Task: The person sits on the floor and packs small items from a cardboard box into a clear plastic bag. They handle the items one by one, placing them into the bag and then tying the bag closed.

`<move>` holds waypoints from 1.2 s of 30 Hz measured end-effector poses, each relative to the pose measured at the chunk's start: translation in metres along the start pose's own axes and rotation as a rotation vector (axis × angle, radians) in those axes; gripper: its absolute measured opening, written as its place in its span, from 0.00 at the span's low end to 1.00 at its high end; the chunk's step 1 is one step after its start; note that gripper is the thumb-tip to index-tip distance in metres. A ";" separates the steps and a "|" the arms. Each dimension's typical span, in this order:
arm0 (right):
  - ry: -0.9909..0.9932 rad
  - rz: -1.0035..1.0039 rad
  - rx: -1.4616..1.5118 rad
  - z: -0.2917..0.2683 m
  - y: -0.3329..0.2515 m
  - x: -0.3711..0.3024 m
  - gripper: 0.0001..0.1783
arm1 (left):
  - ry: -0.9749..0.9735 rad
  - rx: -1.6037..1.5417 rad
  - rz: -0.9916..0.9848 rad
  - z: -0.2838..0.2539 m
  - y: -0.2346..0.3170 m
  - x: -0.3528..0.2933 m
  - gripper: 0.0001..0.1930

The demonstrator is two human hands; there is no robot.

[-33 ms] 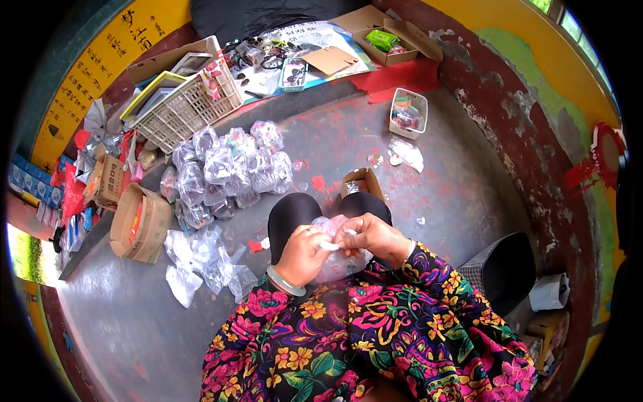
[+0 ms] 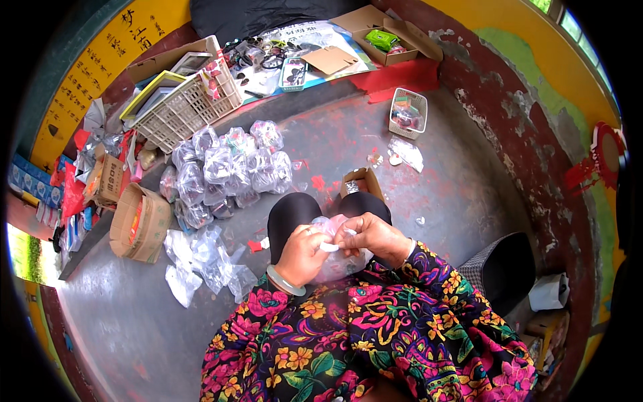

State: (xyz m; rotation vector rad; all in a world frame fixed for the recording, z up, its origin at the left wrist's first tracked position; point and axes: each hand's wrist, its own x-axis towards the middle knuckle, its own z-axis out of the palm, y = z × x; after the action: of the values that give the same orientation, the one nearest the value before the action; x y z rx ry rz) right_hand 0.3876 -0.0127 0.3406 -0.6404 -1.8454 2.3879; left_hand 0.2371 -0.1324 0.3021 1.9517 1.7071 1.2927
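Note:
A clear plastic bag [image 2: 338,269] with something pinkish inside rests in my lap, against my knees. My left hand [image 2: 301,256], a pale bangle on its wrist, is closed on the bag's gathered top. Opposite it, my right hand [image 2: 376,237] pinches the same neck, thumb and fingers pressed together. Short whitish twisted ends of plastic stick out between the two hands. My hands cover much of the bag, so its contents cannot be made out.
A stack of filled clear bags [image 2: 231,167] stands ahead to the left, near loose plastic bags [image 2: 204,260] and a cardboard box [image 2: 139,222]. A small open carton [image 2: 362,182] sits beyond my knees. Farther off are a white basket [image 2: 408,114] and a dark bin [image 2: 499,271] to the right.

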 end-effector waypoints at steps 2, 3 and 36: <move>-0.046 -0.018 -0.092 -0.002 -0.002 -0.001 0.04 | 0.007 -0.020 -0.012 0.000 0.001 0.001 0.06; -0.068 -0.027 -0.139 -0.003 -0.003 -0.001 0.04 | 0.012 -0.036 -0.014 0.000 0.003 0.002 0.06; 0.483 -0.926 -1.264 0.022 0.020 0.010 0.07 | -0.025 -0.170 -0.078 -0.009 -0.005 0.006 0.08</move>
State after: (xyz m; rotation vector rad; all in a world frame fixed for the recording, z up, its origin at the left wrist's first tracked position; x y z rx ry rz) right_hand 0.3750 -0.0356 0.3232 -0.1999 -2.3917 0.3482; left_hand 0.2269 -0.1290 0.3062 1.7808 1.5892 1.3326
